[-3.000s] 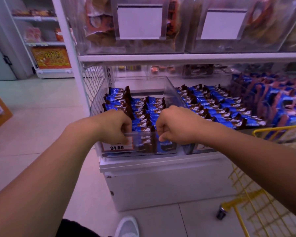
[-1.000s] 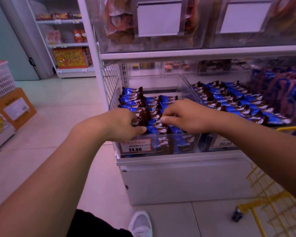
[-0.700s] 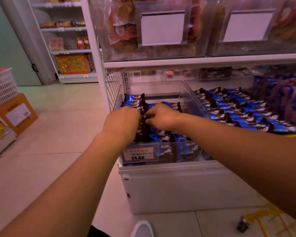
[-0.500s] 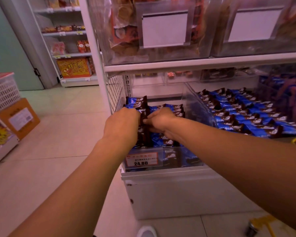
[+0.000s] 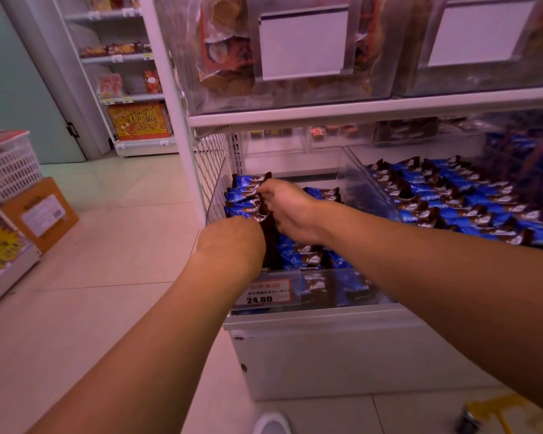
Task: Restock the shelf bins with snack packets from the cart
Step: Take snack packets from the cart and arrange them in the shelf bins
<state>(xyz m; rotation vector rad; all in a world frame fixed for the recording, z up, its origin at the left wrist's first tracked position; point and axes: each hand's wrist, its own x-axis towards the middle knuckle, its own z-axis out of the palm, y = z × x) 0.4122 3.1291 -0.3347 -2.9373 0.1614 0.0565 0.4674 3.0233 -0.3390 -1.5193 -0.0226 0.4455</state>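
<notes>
Blue-and-brown snack packets [image 5: 248,198], upright row, left side of clear shelf bin [image 5: 370,183]. Right hand [image 5: 290,211]: fingertips pinch the row's rear packets. Left hand [image 5: 232,242]: against nearer packets, fingers hidden, grip cannot be told.

Shop: stocked shelves [image 5: 370,109], price tag [image 5: 265,292].

1. A price tag [image 5: 268,293] on the front wall of the clear bin [image 5: 336,289], lower centre of the frame, reads "24.80"; its smaller print is too blurred to read.
2. The orange box [image 5: 139,121] on the shelving at upper left bears large yellow Chinese characters, not clearly legible.
3. The white label holders [image 5: 303,42] at the top are blank.
</notes>
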